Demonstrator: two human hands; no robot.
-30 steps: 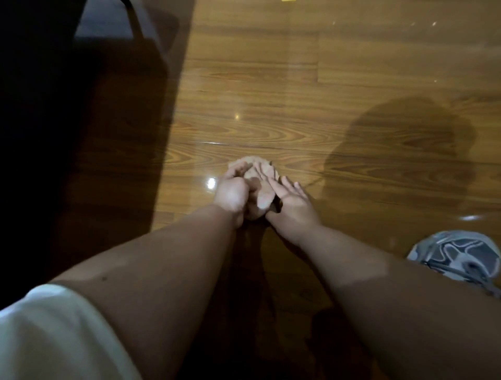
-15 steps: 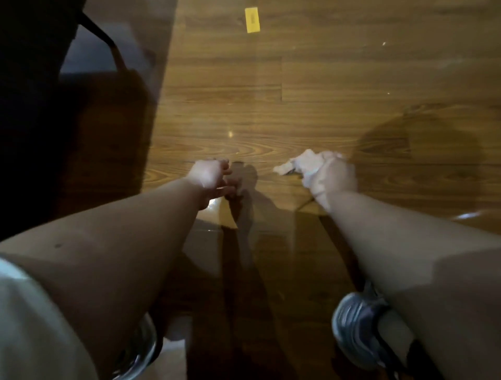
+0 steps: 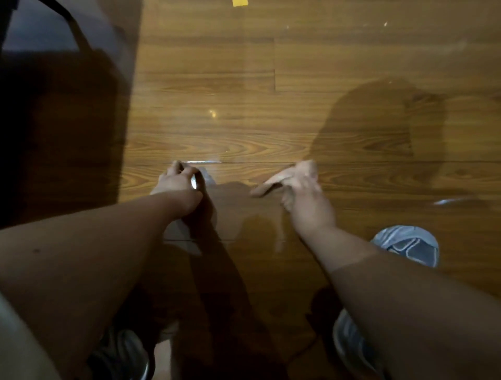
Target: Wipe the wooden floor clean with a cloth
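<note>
The glossy wooden floor (image 3: 244,114) fills the view. My right hand (image 3: 306,192) is low over the floor at centre right and grips a small pale cloth (image 3: 271,181), bunched up. One end of the cloth sticks out to the left of my fingers and touches the boards. My left hand (image 3: 177,180) rests on the floor at centre left, a forearm's width from the cloth, with its fingers curled and nothing seen in them. Glare on the floor shows just beside its thumb.
A dark piece of furniture and its shadow (image 3: 54,122) take up the left side, with a black leg (image 3: 73,29) at the top left. A yellow scrap (image 3: 240,2) lies at the top edge. Grey shoes (image 3: 406,244) (image 3: 352,350) stand at the lower right.
A second ago both hands held the cloth together at the centre. My right hand has carried it off to the right, and my left hand has let go and stayed at the left.
</note>
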